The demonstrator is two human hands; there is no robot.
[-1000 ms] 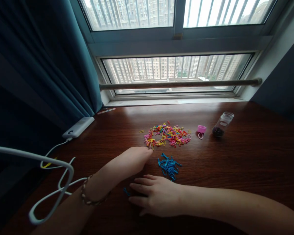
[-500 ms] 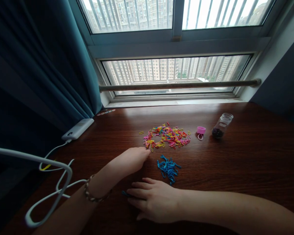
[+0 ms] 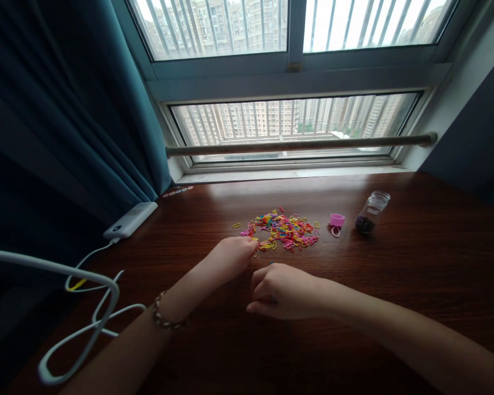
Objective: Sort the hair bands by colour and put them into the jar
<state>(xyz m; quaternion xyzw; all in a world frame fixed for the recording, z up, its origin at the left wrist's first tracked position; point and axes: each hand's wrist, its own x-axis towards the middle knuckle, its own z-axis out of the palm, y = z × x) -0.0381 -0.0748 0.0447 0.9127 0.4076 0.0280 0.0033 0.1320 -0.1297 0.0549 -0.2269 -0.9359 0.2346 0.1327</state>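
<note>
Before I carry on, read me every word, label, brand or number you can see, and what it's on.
No readable text in view.
White device: small dark mark, too small to read.
Jar: pale patch, too blurred to tell label from glare.
Bands, lid: none seen.

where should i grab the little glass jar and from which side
Take the glass jar around its clear body, below the rim, probably from the right: the pink piece sits to its left. Its mouth faces up, seemingly open, so keep it upright to hold the dark contents in.
</note>
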